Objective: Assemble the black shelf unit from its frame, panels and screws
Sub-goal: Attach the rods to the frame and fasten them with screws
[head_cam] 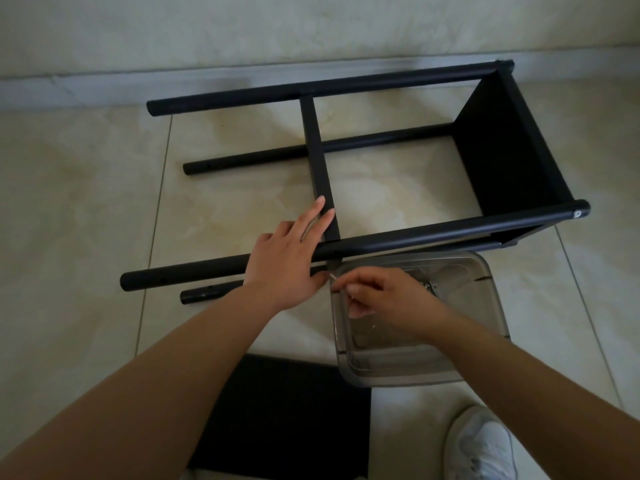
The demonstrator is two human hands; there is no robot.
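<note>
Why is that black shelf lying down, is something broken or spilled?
Nothing looks damaged or spilled. The shelf frame lies on its side only because it is mid-assembly. The left hand steadies it, the right hand pinches a small screw over the clear tub.

Matt blk frame (398,237), clear plastic tub (485,271)

Both my forearms reach forward from the bottom of the view, bare, the left one angled toward the centre. My left hand (289,263) lies palm down, fingers straight and slightly spread, thumb out to the left. My right hand (381,294) sits just beside it, knuckles up, fingers curled inward with thumb and fingertips pinched together.
</note>
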